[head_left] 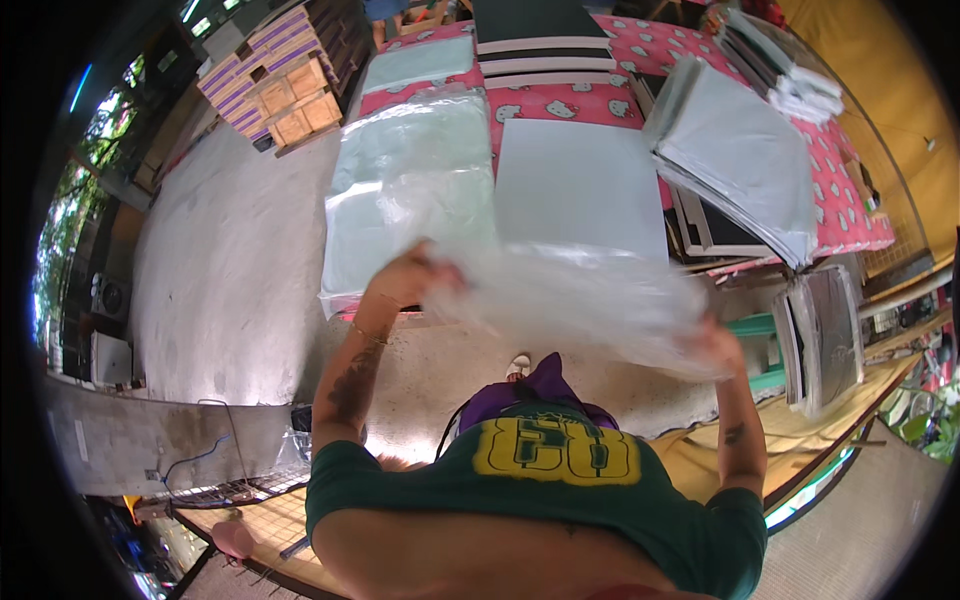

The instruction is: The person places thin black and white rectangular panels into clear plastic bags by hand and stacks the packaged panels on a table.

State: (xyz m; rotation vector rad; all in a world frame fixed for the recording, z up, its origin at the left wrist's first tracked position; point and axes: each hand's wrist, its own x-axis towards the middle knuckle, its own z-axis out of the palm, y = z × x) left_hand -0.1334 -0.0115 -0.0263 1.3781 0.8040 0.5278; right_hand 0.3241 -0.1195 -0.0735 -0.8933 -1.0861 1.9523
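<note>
A see-through plastic bag [590,300] stretches between my hands, blurred by motion. Its left end is gripped by my left hand [410,277], with the fingers closed. My right hand [720,345], also blurred, grips the other end. Behind the bag lies a flat pale grey-white board [580,190] on the table, its near edge partly covered by the plastic. To the left of the board, a stack of pale, shiny plastic sheets or bags [400,190] reaches the near table edge; my left hand is close to it.
A pink patterned cloth [565,104] covers the table. Dark boards with white edges [545,45] are stacked at the back. Plastic-wrapped panels [735,150] lean at the right, and more wrapped panels [822,340] stand lower right. Wooden crates [295,95] sit back left on the concrete floor [230,240].
</note>
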